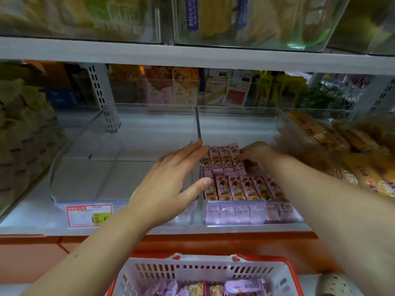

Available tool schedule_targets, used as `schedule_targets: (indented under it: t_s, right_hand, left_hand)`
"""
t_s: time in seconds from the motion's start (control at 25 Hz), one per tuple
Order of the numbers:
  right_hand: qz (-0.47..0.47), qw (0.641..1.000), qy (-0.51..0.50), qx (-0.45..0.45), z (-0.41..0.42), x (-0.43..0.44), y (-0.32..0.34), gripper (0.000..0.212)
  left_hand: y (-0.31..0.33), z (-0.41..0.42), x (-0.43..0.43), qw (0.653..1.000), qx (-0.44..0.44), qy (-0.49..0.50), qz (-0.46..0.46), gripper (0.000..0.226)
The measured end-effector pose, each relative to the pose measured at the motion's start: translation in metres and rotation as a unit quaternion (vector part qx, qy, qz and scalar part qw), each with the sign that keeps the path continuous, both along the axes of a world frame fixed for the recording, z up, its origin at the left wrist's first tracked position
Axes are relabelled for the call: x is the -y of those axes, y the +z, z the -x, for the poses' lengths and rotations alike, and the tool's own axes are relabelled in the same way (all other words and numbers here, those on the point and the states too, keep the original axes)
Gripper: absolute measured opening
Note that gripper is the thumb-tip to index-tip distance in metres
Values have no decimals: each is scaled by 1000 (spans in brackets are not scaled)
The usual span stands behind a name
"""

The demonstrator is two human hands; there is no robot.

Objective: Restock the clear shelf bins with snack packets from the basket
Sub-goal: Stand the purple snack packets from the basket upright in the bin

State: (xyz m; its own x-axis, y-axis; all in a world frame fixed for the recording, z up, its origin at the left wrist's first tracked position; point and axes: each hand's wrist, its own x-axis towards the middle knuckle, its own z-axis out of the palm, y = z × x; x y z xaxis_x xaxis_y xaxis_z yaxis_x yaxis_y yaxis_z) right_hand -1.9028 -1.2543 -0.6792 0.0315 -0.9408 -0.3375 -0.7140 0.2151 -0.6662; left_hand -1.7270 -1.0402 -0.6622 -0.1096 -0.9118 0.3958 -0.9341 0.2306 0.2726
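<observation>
- Head view is showing pink snack packets (239, 189) lying in two rows inside the right clear bin (235, 108)
- Left hand (171, 178) is reaching in flat and wide, thumb touching the front row
- Right hand (254, 154) is curling its fingers on the back row
- More are lying in the basket (192, 272) below

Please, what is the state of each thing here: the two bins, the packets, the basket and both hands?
Left bin: empty.
Right bin: partly filled, back part bare.
Packets: in two rows at the front of the right bin.
Basket: holds more snacks.
Left hand: open, fingers straight at the wall between the bins.
Right hand: fingertips on the back row; grip unclear.
</observation>
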Motion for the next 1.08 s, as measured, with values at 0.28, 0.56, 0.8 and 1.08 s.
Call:
schedule_targets:
  t_s: [0.28,0.56,0.8,1.08]
  right_hand:
    - [17,998,47,-44,6,-18,9,41]
    - [376,908,59,173,52,-153,44,28]
    - [184,956,229,16,96,-266,-96,27]
    - [-185,887,381,-182,121,-334,-204,50]
  left_hand:
    - [-1,2,-1,1000,12,14,-11,68]
    - [-10,32,-55,989,38,36,138,48]
    - [-113,79,-122,981,63,-114,-145,44]
    - [-217,97,-190,911,135,-78,-383,51]
